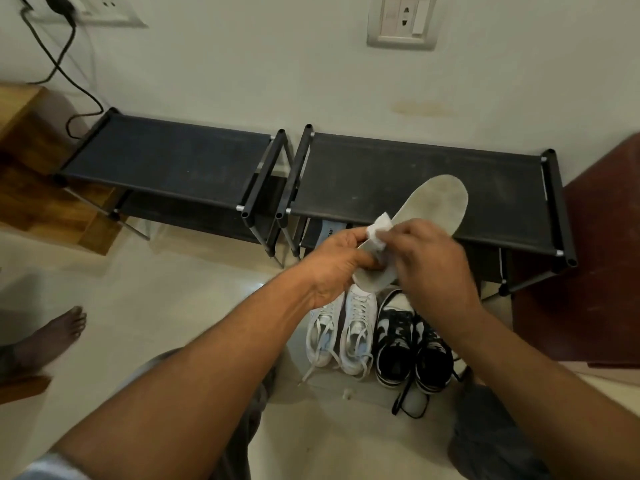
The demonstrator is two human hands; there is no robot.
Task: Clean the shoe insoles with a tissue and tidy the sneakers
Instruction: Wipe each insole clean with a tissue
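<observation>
Grey insole (436, 206) slants toe up-right; left grip (332, 268) clasps heel, right grip (429, 265) pinches tissue (381, 225).

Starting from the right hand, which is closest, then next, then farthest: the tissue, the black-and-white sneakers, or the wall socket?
1. Tissue, held in the right hand.
2. Black-and-white sneakers, down below it.
3. Wall socket, high up and far off.
</observation>
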